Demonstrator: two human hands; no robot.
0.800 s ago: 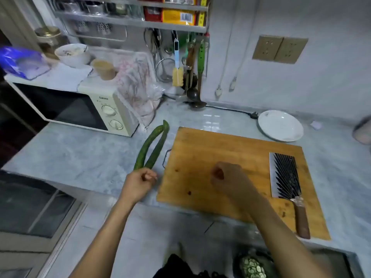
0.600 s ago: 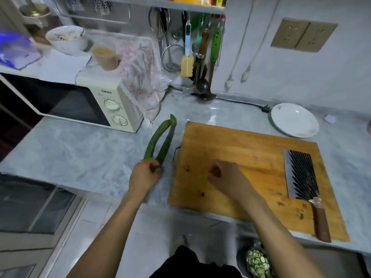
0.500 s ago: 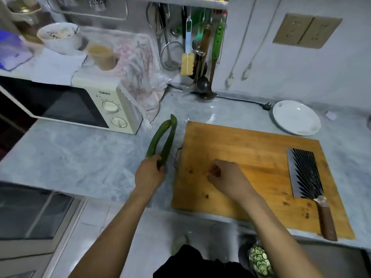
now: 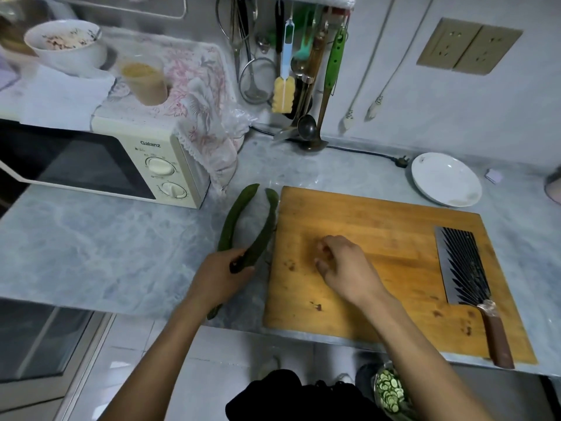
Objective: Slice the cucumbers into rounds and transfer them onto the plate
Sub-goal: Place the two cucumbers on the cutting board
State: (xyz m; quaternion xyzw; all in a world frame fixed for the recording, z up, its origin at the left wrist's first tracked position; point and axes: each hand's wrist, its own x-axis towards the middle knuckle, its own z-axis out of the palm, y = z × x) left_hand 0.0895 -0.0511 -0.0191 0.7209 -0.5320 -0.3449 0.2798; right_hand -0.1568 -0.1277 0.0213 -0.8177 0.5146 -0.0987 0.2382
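Two long green cucumbers lie on the marble counter left of the wooden cutting board [image 4: 379, 226]. My left hand [image 4: 221, 279] grips the near end of the right cucumber [image 4: 264, 229], whose far tip has swung away from the left cucumber [image 4: 235, 215]. My right hand [image 4: 343, 265] hovers over the board's left half with fingers loosely curled, holding nothing. A cleaver [image 4: 464, 268] with a brown handle lies on the board's right side. The white plate [image 4: 446, 179] sits empty behind the board's far right corner.
A microwave [image 4: 100, 159] stands at the left with a bowl [image 4: 65, 44] and cup [image 4: 145, 79] on top. Utensils [image 4: 303, 80] hang at the back wall, and a power cord [image 4: 364, 151] runs along the counter. A container of cucumber slices [image 4: 390, 393] sits below the counter edge.
My left hand closed on the right cucumber's near end and pulled it apart from the other one. My right hand stayed over the board.
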